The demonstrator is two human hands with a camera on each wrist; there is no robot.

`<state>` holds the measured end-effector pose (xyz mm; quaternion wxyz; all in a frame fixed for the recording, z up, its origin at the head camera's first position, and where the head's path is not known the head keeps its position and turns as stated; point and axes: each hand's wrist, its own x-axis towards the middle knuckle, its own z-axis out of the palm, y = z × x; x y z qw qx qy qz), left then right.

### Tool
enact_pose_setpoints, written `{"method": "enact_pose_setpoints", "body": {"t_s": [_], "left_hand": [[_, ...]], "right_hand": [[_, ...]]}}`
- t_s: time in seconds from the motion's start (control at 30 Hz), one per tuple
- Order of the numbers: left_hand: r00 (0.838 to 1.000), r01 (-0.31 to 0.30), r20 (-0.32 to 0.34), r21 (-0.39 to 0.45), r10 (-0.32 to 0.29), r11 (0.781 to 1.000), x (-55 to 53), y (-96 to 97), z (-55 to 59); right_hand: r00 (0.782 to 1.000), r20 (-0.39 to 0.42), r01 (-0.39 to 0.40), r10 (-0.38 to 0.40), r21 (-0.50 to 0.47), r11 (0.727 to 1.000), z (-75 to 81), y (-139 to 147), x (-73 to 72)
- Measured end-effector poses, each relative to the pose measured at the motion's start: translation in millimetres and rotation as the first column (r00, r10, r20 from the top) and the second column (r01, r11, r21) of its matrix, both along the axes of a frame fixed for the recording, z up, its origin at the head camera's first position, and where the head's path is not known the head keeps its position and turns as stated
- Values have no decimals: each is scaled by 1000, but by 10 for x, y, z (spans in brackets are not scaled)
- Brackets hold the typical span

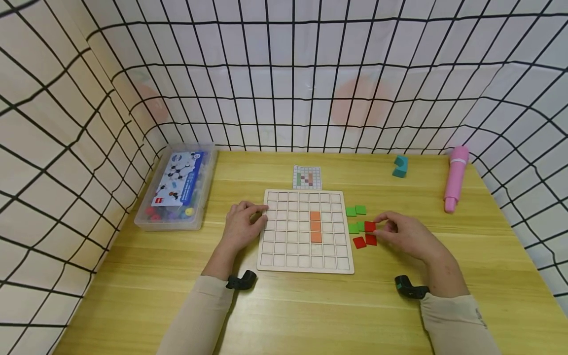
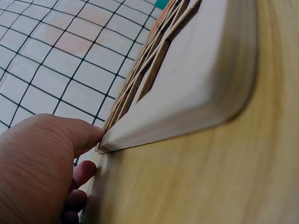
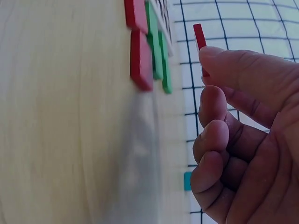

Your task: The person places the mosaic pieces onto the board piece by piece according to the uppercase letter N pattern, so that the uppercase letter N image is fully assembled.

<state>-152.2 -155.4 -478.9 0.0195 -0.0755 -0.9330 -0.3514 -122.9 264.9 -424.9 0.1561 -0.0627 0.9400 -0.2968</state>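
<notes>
Beige sleeves (image 1: 197,315), small grey marking (image 1: 480,318) on right one; black curved wrist cameras (image 1: 243,281).

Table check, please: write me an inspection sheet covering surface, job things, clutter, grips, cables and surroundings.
Surface: wood-grain table.
Board: gridded; three orange tiles fill adjoining cells in one column.
Loose tiles: four green tiles and two red tiles lie right of the board.
Card: beyond the board's far edge, printed with a coloured grid.
Clutter: lidded box at left; teal block and pink wand at far right.
Left grip: touches the board's left edge.
Right grip: pinches another red tile.
Cables: nothing seen.
Surroundings: black net before white sheeting, behind and on both sides.
</notes>
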Motion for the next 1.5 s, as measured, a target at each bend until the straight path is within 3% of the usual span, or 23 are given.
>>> {"method": "enact_pose_setpoints", "body": {"t_s": [0.57,1.5], "left_hand": [[1000,4,6,-6,-4,1000,3,-1,-1],[1000,0,11,-3,0,1000,-5,-1,12]], "right_hand": [[992,-54,-115,112,-49,992,96,-405,104],[969,-4,-247,247,-37,968,-22,-966,155]]}}
